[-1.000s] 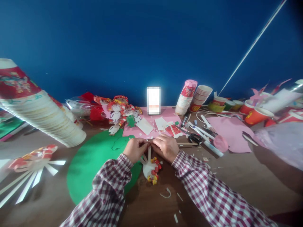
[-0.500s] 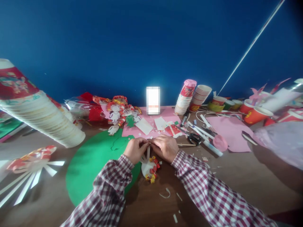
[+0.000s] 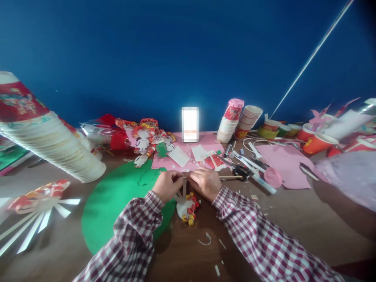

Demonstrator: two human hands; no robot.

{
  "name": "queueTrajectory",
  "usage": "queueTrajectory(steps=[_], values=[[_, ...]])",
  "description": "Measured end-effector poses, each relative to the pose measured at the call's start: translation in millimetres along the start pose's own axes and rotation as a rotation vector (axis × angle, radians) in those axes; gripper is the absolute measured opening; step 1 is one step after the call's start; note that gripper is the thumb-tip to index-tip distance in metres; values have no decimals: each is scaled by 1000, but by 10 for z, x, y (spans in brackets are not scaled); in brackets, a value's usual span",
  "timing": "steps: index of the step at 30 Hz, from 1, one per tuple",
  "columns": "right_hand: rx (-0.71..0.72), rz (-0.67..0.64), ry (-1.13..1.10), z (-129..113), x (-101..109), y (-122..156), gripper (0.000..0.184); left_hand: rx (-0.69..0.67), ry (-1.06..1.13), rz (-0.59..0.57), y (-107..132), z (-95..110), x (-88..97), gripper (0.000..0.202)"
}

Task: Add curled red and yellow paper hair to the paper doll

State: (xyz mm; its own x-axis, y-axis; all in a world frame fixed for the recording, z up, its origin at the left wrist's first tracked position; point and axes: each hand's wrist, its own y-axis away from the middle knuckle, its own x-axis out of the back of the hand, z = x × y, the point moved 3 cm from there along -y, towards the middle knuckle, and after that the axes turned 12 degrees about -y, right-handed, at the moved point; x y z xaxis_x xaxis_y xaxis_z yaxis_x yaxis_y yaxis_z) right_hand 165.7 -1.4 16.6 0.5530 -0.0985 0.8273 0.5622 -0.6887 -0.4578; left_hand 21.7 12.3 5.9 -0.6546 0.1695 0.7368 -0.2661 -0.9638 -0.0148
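Note:
A paper cup cut into strips (image 3: 182, 208) hangs below my hands, its white round base showing and several red and yellow strips curled into rolls along one side. One straight white strip (image 3: 184, 188) runs up from it to my fingertips. My left hand (image 3: 167, 186) is closed, thumb and fingers pinching at the top of that strip. Close beside it, my right hand (image 3: 205, 182) is closed around a thin wooden stick (image 3: 230, 177), which sticks out to the right. The strip's upper end is partly hidden by my fingers.
A green paper circle (image 3: 117, 207) lies under my left forearm. Leaning cup stacks (image 3: 58, 137) stand left; another cut cup (image 3: 38, 207) lies below. Black scissors (image 3: 241, 171), markers (image 3: 261, 182) and pink paper (image 3: 288, 164) are right. Curled cup cutouts (image 3: 143, 137) sit at the back.
The cut cup has swung slightly right and up below my hands. The stick's right end sits a little higher. Both hands keep nearly the same place and grip.

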Motion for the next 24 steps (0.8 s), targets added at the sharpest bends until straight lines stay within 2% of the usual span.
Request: queueTrajectory(steps=[4,9,14,24], values=[[12,-2,0,-21,0,8,23,-47,-57,3,3,-2,32,36],[15,-16,35,-33,-8,10,22,-43,30,-48,-1,-57,0,37],[30,-11,56,-39,-16,3,20,-8,50,-46,-6,-83,-13,39],[44,-25,68,-20,-49,17,15,-66,32,-70,0,-73,-1,38]])
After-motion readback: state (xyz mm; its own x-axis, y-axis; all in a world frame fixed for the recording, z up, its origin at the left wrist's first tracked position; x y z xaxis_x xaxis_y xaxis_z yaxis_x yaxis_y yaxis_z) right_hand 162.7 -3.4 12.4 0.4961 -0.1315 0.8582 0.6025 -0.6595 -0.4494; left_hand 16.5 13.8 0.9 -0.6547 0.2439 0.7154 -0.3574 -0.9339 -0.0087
